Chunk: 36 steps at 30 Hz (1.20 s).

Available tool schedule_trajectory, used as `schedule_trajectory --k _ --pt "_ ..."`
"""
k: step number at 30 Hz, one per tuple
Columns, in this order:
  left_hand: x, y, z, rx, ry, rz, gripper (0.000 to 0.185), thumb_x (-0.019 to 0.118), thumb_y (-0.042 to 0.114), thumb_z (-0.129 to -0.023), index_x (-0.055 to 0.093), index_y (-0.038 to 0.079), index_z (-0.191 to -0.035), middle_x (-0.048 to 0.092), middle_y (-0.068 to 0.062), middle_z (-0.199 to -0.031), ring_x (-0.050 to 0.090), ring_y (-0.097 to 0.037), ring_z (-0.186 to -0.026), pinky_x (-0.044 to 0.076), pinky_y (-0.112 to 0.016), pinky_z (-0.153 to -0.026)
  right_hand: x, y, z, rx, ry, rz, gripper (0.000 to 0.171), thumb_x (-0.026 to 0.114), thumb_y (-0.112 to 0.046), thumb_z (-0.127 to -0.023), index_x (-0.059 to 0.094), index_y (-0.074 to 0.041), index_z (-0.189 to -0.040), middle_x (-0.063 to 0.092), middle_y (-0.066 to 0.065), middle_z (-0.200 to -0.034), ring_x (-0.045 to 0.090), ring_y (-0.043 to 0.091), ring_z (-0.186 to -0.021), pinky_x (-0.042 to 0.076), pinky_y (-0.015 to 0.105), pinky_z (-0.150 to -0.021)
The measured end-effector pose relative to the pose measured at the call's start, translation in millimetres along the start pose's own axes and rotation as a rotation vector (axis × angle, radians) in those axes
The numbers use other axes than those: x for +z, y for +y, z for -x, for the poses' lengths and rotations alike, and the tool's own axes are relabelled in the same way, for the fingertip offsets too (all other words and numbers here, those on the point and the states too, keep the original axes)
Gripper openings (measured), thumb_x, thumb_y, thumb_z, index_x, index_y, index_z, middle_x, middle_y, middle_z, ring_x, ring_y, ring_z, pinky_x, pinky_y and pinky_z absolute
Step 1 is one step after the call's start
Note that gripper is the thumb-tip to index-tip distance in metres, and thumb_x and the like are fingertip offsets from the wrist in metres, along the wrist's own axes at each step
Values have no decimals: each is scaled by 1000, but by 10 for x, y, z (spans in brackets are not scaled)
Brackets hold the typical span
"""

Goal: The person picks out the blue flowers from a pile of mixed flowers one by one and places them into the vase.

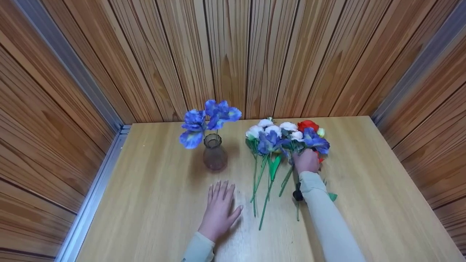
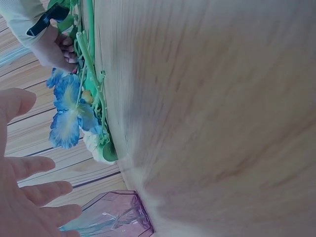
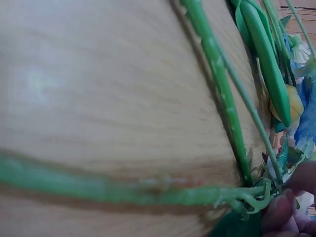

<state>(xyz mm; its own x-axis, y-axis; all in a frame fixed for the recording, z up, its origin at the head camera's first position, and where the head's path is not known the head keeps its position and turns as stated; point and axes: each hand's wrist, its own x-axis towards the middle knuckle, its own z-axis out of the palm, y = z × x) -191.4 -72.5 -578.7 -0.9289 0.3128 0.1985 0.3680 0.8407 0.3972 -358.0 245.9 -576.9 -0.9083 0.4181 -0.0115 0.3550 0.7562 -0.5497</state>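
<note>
In the head view, my right hand (image 1: 306, 161) is down among artificial flowers at the right of the table. Its thumb and fingers (image 3: 279, 210) pinch at a thin green flower stem (image 3: 249, 106) in the right wrist view; which bloom it belongs to I cannot tell. Just beyond that hand lie a blue iris (image 1: 316, 141) and a red flower (image 1: 308, 125). My left hand (image 1: 218, 211) holds nothing, its fingers spread and straight over the table in front of a tinted glass vase (image 1: 214, 157). Blue irises (image 1: 222, 112) stand in this vase.
Left of my right hand lie white flowers (image 1: 265, 125) and another blue iris (image 1: 270, 142), their long stems (image 1: 267, 203) pointing toward me. Wood-plank walls (image 1: 225, 58) enclose the wooden table (image 1: 153, 189) at the back and sides.
</note>
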Motion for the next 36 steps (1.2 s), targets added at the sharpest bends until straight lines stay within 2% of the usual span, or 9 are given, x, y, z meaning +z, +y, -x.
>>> schedule_trajectory --k 3,7,11,16,19,26,30,36 --pt "-4 -4 3 -3 1 -12 71 57 49 -91 38 7 -146 30 -19 -151 21 -41 -139 11 -61 -110 -3 9 9 19 -25 -70 26 62 -25 -90 66 2 -91 64 16 -84 60 31 -76 50 44 -68" --pt "-2 -13 6 2 4 -11 71 55 49 -92 37 7 -146 29 -19 -151 21 -41 -138 11 -62 -110 -7 14 12 33 -25 -156 24 61 -22 -89 58 -6 -71 50 4 -65 47 24 -63 38 34 -57" --pt "3 -17 11 12 24 -9 71 56 48 -92 36 7 -146 31 -19 -150 22 -41 -138 11 -62 -110 -17 34 21 5 7 -198 28 62 -19 -88 50 -9 -65 43 2 -60 44 23 -61 35 33 -55" --pt "9 -13 20 17 39 -11 72 57 49 -91 36 7 -146 31 -19 -150 22 -40 -139 9 -61 -110 -39 58 29 23 -21 -226 20 63 -21 -89 63 -3 -81 57 8 -76 51 25 -72 41 34 -63" --pt "9 -10 26 22 39 -17 72 55 50 -92 36 6 -146 31 -19 -150 23 -40 -138 9 -61 -110 -53 69 33 35 -39 -234 22 63 -22 -89 65 -1 -89 60 10 -83 53 26 -76 42 35 -67" --pt "-4 13 34 19 21 -14 73 55 50 -92 35 6 -147 31 -19 -150 21 -41 -139 9 -62 -110 -53 88 38 29 -17 -231 20 63 -21 -87 64 -1 -86 60 10 -83 54 26 -78 44 36 -69" --pt "-18 22 34 18 19 -8 73 55 49 -92 35 6 -147 31 -19 -150 21 -41 -139 9 -62 -109 -70 94 49 21 -18 -230 20 64 -21 -88 66 0 -89 63 11 -86 57 27 -81 47 40 -73" --pt "-27 17 40 19 31 -12 72 57 48 -91 35 7 -146 32 -19 -150 21 -41 -139 8 -62 -110 -91 93 67 29 -39 -265 20 64 -20 -89 68 0 -92 65 12 -84 60 25 -74 50 37 -70"
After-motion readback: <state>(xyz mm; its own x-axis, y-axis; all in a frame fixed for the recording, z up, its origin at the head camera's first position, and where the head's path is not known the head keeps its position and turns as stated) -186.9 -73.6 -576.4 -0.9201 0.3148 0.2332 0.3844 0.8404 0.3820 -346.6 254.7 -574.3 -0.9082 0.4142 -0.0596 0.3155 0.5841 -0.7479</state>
